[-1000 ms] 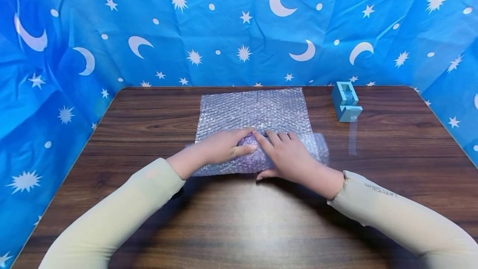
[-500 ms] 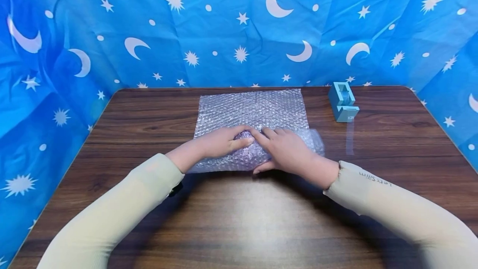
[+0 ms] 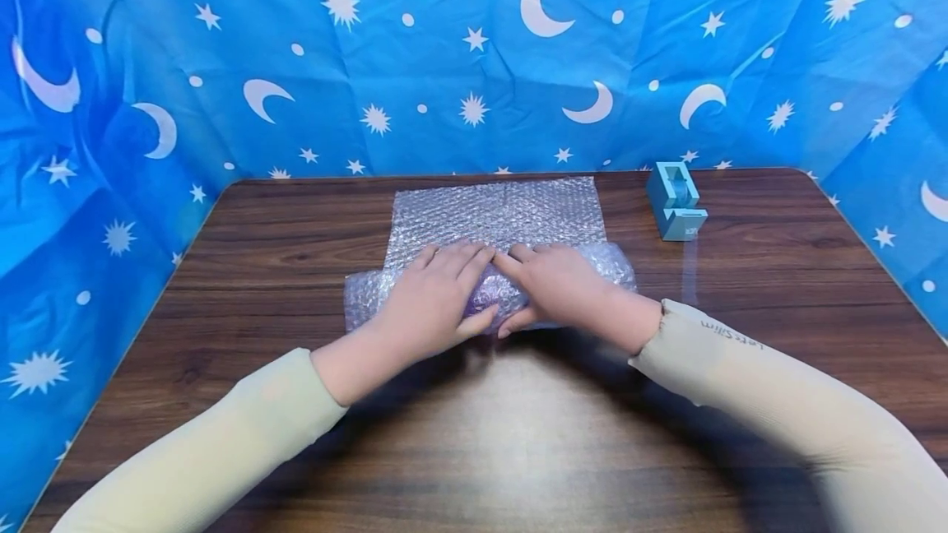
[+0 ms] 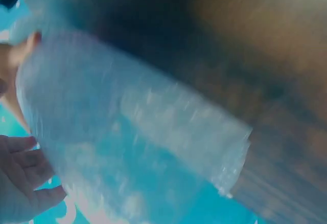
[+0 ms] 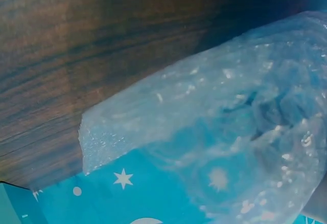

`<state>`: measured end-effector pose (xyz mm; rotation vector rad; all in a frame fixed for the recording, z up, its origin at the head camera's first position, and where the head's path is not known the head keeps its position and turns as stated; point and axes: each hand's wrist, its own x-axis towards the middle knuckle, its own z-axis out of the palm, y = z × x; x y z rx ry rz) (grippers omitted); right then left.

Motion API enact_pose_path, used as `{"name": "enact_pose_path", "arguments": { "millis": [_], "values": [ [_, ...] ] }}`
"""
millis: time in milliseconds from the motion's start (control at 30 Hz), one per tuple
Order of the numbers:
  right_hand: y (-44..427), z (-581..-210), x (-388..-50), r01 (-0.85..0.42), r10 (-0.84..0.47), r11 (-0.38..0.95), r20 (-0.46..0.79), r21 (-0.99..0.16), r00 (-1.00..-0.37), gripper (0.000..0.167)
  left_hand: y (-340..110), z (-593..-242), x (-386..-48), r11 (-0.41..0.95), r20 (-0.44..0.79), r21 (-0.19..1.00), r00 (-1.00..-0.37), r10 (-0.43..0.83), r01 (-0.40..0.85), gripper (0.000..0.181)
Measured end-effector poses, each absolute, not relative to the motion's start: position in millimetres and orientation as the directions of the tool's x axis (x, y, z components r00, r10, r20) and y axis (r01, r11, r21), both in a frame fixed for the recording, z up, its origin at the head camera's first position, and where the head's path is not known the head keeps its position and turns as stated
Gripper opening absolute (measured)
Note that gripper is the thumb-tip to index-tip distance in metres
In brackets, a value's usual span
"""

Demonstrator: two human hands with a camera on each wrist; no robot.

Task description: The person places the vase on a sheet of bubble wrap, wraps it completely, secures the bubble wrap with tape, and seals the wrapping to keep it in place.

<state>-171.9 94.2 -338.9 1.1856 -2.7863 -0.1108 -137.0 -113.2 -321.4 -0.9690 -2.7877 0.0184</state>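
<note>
A roll of bubble wrap (image 3: 363,294) lies across the table around a purple object (image 3: 485,293), partly visible through the layers. My left hand (image 3: 429,298) rests over the left part of the roll, fingers extended across its top and thumb on the near side. On the right part, my right hand (image 3: 559,286) grips the roll, thumb at the near edge and fingers over the far side. The left wrist view, blurred, shows the roll's end (image 4: 225,157) and fingers at the left edge. In the right wrist view, the wrap (image 5: 168,106) fills much of the picture.
The flat, unrolled bubble wrap (image 3: 496,212) extends toward the table's back edge. A light-blue tape dispenser (image 3: 677,200) stands at the back right, a strip of clear tape (image 3: 690,270) hanging from it onto the wooden table (image 3: 778,294). A blue star-and-moon cloth (image 3: 474,39) surrounds the table.
The left hand has shifted from pinching near the middle to lying over the left part of the roll. The roll has moved slightly away, and less flat wrap shows behind it.
</note>
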Motion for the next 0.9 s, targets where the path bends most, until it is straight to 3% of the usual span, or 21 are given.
{"name": "enact_pose_path", "arguments": {
  "millis": [167, 400, 900],
  "values": [
    [93, -336, -176, -0.706, -0.708, 0.706, 0.022, 0.058, -0.706, 0.104, -117, -334, -131, 0.766, 0.244, -0.142, -0.728, 0.641, 0.627, 0.079],
    [94, -335, -179, -0.693, -0.693, 0.721, -0.002, -0.012, -0.721, 0.107, -118, -344, -134, 0.7, 0.382, -0.226, -0.599, 0.704, 0.678, 0.09],
    [94, -330, -194, -0.65, -0.673, 0.731, -0.056, -0.209, -0.738, 0.109, -118, -349, -150, 0.717, 0.294, -0.183, -0.659, 0.692, 0.672, 0.112]
  ]
}}
